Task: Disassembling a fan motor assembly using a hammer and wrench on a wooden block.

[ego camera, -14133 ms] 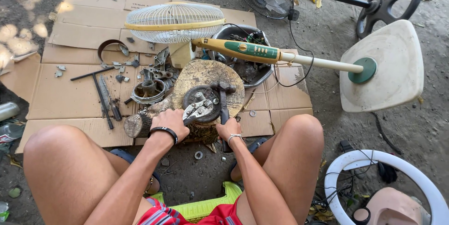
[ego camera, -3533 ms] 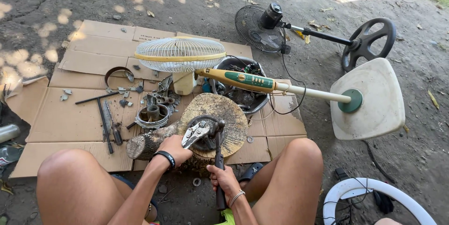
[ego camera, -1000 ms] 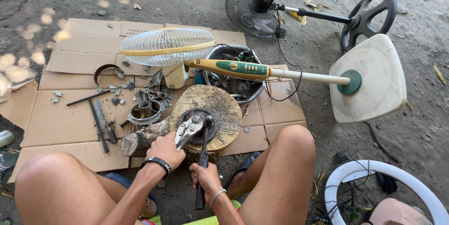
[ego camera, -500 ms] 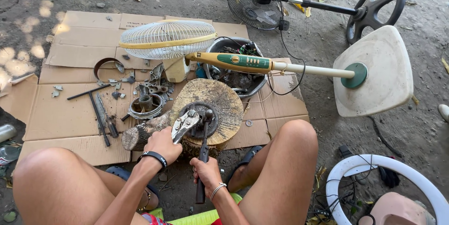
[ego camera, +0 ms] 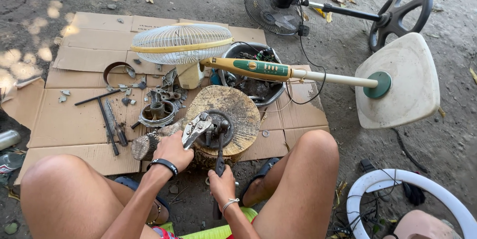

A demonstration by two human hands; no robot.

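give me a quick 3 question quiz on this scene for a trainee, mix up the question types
1. True or false: the left hand grips silver locking pliers clamped on a dark round metal part.
2. What does the round part rest on? A) bare cardboard B) a wood stump C) the metal bowl
3. Fill in: the right hand holds a dark-handled tool whose tip points toward the ____.

Key
1. True
2. B
3. round metal part
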